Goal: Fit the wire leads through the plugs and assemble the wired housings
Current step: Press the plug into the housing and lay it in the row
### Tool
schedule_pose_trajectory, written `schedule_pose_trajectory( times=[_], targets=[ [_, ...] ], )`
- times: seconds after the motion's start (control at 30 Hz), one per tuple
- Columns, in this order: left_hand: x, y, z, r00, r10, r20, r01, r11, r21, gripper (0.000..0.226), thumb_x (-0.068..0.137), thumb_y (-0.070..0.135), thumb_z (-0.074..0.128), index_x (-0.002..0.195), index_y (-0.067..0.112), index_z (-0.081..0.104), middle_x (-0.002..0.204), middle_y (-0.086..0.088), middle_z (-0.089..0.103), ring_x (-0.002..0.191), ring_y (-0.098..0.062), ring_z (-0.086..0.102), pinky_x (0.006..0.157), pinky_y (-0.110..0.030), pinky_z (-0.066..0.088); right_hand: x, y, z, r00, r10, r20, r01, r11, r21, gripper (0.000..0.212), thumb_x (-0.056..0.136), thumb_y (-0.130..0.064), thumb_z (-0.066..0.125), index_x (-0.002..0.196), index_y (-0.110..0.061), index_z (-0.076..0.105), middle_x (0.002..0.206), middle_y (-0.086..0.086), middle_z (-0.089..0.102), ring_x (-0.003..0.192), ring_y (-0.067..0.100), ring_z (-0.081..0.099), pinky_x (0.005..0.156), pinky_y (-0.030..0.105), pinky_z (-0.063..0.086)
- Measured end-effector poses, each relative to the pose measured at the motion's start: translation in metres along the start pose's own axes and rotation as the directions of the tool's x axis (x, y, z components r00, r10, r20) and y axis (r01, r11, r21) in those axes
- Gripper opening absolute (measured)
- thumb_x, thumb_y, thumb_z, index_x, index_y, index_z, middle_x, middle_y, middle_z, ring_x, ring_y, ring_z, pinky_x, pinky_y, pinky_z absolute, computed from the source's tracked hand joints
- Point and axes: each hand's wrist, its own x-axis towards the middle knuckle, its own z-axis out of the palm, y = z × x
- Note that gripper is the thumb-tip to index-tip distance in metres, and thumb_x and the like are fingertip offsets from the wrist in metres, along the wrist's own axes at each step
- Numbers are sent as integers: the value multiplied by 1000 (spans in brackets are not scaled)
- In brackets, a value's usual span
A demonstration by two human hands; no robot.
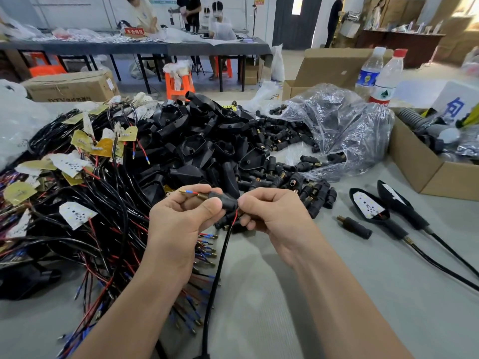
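My left hand [181,216] grips a black plug [225,200] with a brass threaded end, and a wire lead's red-and-blue tip [188,192] sticks out past that end to the left. My right hand [269,211] pinches the lead at the plug's right end. From there a thin red wire and the black cable [216,275] hang down toward me. A heap of black housings [197,146] lies behind my hands, loose plugs [293,177] to its right, and a tangle of wired LED boards [77,177] on the left.
Two assembled housings [373,206] with cables and one loose plug [355,226] lie on the grey table at right. A clear plastic bag [344,130], open cardboard boxes [425,167] and two water bottles [381,76] stand behind. People work at a far table.
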Motion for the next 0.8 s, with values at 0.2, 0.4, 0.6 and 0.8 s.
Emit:
schedule_pose_trajectory(
  times=[0.2, 0.4, 0.6, 0.8],
  targets=[
    [-3, 4, 3, 999, 38, -1, -38, 999, 0, 18, 67, 9, 78, 76, 24, 80, 95, -11, 79, 82, -17, 76, 73, -23, 60, 2, -3, -10, 994, 84, 72, -93, 985, 144, 26, 92, 3, 65, 82, -16, 81, 69, 7, 69, 55, 12, 58, 53, 18, 47],
    [-4, 3, 3, 998, 56, 19, -57, 997, 55, 18, 65, 12, 80, 77, 26, 81, 94, -11, 79, 83, -19, 77, 73, -24, 61, 1, 1, -1, 1000, 27, -1, -27, 994, 104, 20, 88, 7, 69, 82, -10, 76, 64, 6, 66, 50, 10, 54, 49, 18, 44],
    [0, 2, 2, 999, 47, -22, -48, 999, -11, 15, 63, 12, 81, 75, 22, 80, 96, -11, 80, 82, -18, 77, 71, -22, 60, 0, 1, 5, 982, 173, 79, -184, 971, 151, 18, 100, -12, 61, 90, -12, 75, 76, 9, 70, 53, 10, 54, 51, 18, 41],
    [1, 3, 3, 1000, 1, 7, 0, 997, -74, 25, 68, 14, 77, 92, 11, 72, 102, -11, 79, 84, -17, 77, 71, -22, 60, -4, 2, 16, 971, 211, 115, -238, 913, 332, 38, 100, -20, 61, 67, -17, 79, 59, 2, 60, 51, 11, 53, 48, 19, 50]
  ],
)
